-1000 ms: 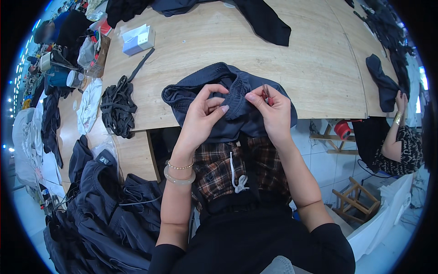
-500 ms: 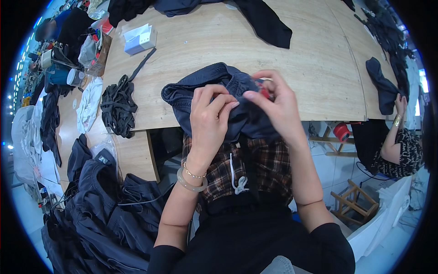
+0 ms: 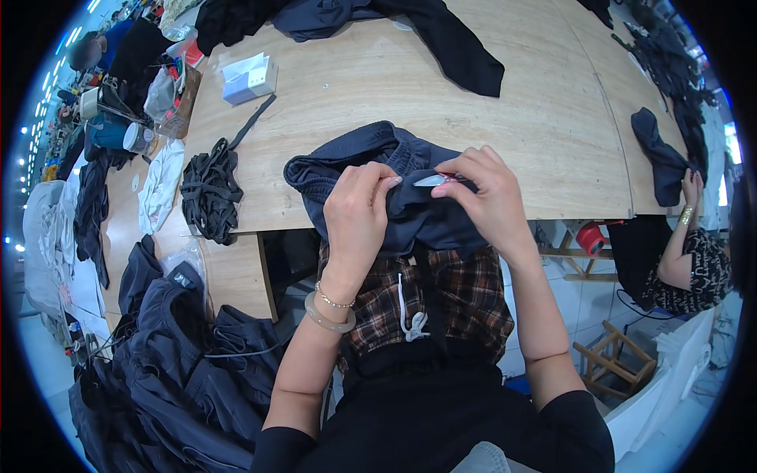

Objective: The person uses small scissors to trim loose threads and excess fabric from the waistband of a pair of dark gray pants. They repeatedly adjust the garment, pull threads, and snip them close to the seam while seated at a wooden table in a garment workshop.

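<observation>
A dark navy garment (image 3: 347,150) with a gathered elastic waistband lies over the table's front edge and hangs onto my lap. My left hand (image 3: 355,205) is closed in a pinch at the fabric near the waistband. Between the thumb and fingers of my right hand (image 3: 489,193) is a pair of thread snips (image 3: 430,180), its silver blade pointing left toward my left fingertips and a bit of red showing at the grip. The blade lies just over the cloth; whether it touches a thread is too small to see.
A bundle of dark straps (image 3: 211,193) and a tissue box (image 3: 249,79) sit on the wooden table (image 3: 544,134) to the left. More dark garments (image 3: 173,355) are heaped at lower left. Across the far edge lies dark cloth (image 3: 457,47). At right, another person's hand (image 3: 692,188) touches a dark piece.
My right hand has turned, bringing the snips' blade into view, pointed at my left fingertips. My left hand keeps its pinch on the garment. The whole view has shifted slightly.
</observation>
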